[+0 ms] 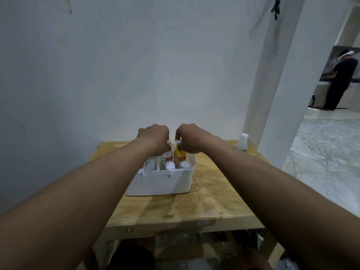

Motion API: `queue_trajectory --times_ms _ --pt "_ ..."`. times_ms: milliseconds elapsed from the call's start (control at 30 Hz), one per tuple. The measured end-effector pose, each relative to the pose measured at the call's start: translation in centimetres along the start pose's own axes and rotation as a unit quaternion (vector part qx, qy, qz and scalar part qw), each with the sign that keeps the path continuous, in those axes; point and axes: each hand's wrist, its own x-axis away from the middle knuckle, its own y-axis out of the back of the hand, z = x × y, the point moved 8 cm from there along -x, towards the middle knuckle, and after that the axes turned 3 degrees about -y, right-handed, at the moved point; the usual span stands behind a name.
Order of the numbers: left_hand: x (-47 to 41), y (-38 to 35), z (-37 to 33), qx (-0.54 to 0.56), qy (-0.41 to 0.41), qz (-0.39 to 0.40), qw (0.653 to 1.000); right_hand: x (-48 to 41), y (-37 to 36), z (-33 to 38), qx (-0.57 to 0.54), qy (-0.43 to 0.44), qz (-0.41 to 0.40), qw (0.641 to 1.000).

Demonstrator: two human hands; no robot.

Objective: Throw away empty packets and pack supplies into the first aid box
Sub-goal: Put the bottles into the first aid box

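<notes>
A white first aid box [161, 184] stands open on the wooden table [210, 203]. Inside it stand a white bottle with a red label [168, 158] and a yellow bottle [180, 157], both upright, with two white caps [169, 165] in front of them. My left hand [153, 136] is closed over the top of the white bottle. My right hand [191, 138] pinches the top of the yellow bottle. Both hands hover over the back of the box and hide the bottle tops. Other white items at the box's left side are half hidden by my forearm.
A translucent white bottle [242, 142] stands at the table's far right corner. A white wall rises right behind the table, with a pillar to the right. A person in black stands far off at the right. Clutter lies under the table.
</notes>
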Motion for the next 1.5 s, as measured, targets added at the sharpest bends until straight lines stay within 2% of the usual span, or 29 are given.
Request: queue_trajectory --times_ms 367,600,733,867,1100,1267,1367,1500 --pt "0.3 0.3 0.2 0.001 -0.004 -0.011 1.0 -0.2 0.0 -0.3 0.033 0.002 -0.007 0.999" --pt "1.2 0.8 0.3 0.013 0.004 -0.024 1.0 0.5 0.9 -0.8 0.0 0.001 -0.019 1.0" --pt "2.8 1.2 0.8 0.073 0.019 -0.043 0.996 1.5 2.3 -1.9 -0.006 -0.014 -0.029 0.999" --pt "6.1 1.0 0.9 0.128 0.03 -0.102 0.986 2.6 2.9 -4.4 0.004 -0.045 -0.031 0.998" --pt "12.0 -0.6 -0.1 0.093 -0.002 -0.234 0.968 4.0 1.6 -10.4 0.002 -0.116 -0.035 0.993" --pt "13.8 -3.8 -0.8 0.059 0.024 -0.233 0.97 4.7 0.6 -15.2 0.041 -0.17 -0.038 0.984" --pt "14.2 -4.6 -1.1 0.017 0.013 -0.248 0.968 4.8 0.2 -17.3 0.052 -0.19 -0.041 0.98" --pt "14.0 -4.8 -1.2 0.003 0.019 -0.251 0.968 4.5 -0.6 -19.2 0.043 -0.21 -0.009 0.977"
